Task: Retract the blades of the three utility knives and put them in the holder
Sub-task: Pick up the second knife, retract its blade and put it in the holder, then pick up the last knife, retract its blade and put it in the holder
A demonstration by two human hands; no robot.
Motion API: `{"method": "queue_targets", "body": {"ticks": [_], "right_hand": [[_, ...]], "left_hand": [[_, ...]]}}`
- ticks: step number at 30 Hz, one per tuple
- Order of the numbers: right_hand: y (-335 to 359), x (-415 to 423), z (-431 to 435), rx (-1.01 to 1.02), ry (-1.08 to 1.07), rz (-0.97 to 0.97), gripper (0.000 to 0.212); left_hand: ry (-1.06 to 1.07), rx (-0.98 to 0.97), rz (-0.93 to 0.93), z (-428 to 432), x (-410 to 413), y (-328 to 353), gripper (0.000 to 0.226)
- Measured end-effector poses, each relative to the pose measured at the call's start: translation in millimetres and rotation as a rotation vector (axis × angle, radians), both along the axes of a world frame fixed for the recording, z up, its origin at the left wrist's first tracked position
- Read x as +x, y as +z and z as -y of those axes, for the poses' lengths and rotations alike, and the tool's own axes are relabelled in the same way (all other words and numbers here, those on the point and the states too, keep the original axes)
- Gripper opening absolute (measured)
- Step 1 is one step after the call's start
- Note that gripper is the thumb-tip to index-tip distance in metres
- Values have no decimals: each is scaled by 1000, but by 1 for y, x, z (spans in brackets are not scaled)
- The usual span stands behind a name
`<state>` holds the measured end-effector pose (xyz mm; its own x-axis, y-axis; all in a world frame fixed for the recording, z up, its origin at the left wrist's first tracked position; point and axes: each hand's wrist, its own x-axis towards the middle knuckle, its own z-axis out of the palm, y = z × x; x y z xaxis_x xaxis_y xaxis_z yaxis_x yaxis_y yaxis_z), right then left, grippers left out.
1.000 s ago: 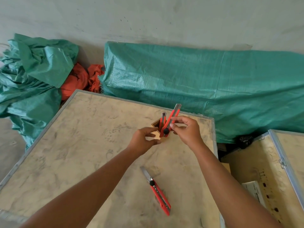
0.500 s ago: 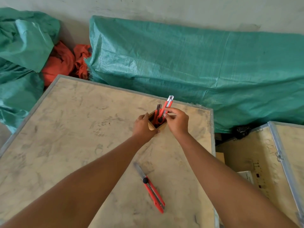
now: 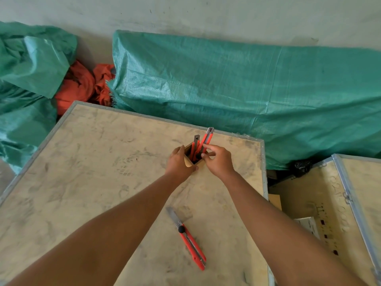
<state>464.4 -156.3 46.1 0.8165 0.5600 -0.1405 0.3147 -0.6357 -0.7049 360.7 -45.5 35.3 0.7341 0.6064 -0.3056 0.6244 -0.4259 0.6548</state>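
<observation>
My left hand (image 3: 179,162) is wrapped around the near-left side of the small brown holder (image 3: 188,162), with the thumb up along its wall. I hold it so because the holder is narrow and light, and I judge it would tip on the board when a knife goes in. It stands on the far part of the wooden crate top (image 3: 103,172), not far from its far right corner.

My right hand (image 3: 218,159) has the fingers pinched together on the second knife (image 3: 207,139). This knife is already with its lower end inside the holder and leans to the far right, so its grey end stands above the rim. I grip it low, just beside the opening, to guide it down straight. The first knife (image 3: 195,141) stands in the holder just to the left of it, more upright, and nobody holds it. At both grey ends I see no blade sticking out, but they are small in the picture.

The third knife (image 3: 191,244) lies flat on the crate top, near to me, between my two forearms and well apart from the holder. Its blade (image 3: 172,215) is out and points to the far left. So I think two knives are almost done and this one remains: its blade must go in first, and I should take it by the red body, away from the edge.
</observation>
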Motion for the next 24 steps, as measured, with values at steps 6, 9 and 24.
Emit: {"method": "queue_targets", "body": {"ticks": [6,9,24], "right_hand": [[5,-6,18,-17,-7,-35,44],[9,-10,27,-5,-7,-34,42],[-36,-122,108,-127,183,-254,27]], "left_hand": [[-9,5,36,12,-9,6,96],[6,-13,62,15,-20,7,98],[129,-170,-5,131,-179,-40,75]]}}
